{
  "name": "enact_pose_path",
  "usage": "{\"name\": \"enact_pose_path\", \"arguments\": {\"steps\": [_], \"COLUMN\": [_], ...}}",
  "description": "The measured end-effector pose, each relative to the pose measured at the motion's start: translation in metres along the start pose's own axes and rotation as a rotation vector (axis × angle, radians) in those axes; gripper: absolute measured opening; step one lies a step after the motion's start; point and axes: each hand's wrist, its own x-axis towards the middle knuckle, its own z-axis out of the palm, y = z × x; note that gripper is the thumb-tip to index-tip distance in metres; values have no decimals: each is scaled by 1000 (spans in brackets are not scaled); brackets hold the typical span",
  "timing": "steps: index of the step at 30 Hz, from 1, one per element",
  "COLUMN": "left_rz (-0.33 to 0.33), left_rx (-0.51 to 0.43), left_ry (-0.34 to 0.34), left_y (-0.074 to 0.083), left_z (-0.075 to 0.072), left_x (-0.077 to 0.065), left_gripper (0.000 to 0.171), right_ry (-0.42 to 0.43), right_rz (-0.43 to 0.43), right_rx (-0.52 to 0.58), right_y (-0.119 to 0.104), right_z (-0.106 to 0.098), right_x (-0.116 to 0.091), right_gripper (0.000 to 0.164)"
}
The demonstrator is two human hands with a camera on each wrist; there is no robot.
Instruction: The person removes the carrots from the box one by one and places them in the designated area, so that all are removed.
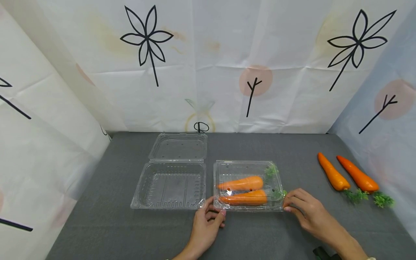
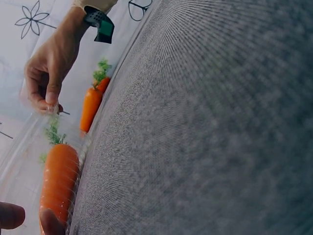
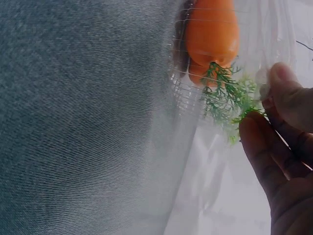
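- The left hand (image 1: 207,222) holds the near left corner of a lidded clear box (image 1: 238,170), its grip narrow there.
- The right hand (image 1: 307,211) has a narrow grip too — thumb and fingertips pinching the near right corner.
- Two carrots (image 1: 245,183) lie side by side inside the lidded box, leafy ends toward the right hand.
- An open clear box (image 1: 173,185) sits just to the left on the grey table (image 1: 130,234), lid folded back.
- Two loose carrots (image 1: 333,172) lie on the right — beyond the right hand.
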Motion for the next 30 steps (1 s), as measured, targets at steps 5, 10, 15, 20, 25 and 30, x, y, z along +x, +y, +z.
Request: {"name": "enact_pose_path", "arguments": {"steps": [5, 10, 15, 20, 25, 30], "left_rz": [-3, 1, -1, -16, -14, -13], "left_rx": [1, -8, -13, -4, -2, -5], "left_ry": [-2, -3, -3, 1, 2, 6], "left_y": [0, 0, 0, 1, 1, 2], "left_z": [0, 0, -1, 0, 0, 0], "left_x": [0, 0, 0, 0, 0, -1], "left_gripper": [56, 55, 56, 56, 55, 53], "right_ry": [6, 20, 9, 0, 9, 13], "right_rz": [-24, -60, -57, -47, -47, -42], "right_rx": [-19, -37, -59, -77, -82, -85], "right_y": [1, 2, 1, -1, -2, -3], "right_z": [2, 5, 6, 6, 7, 7], "right_x": [-1, -2, -2, -3, -3, -2], "right_gripper": [31, 30, 32, 34, 35, 35]}}
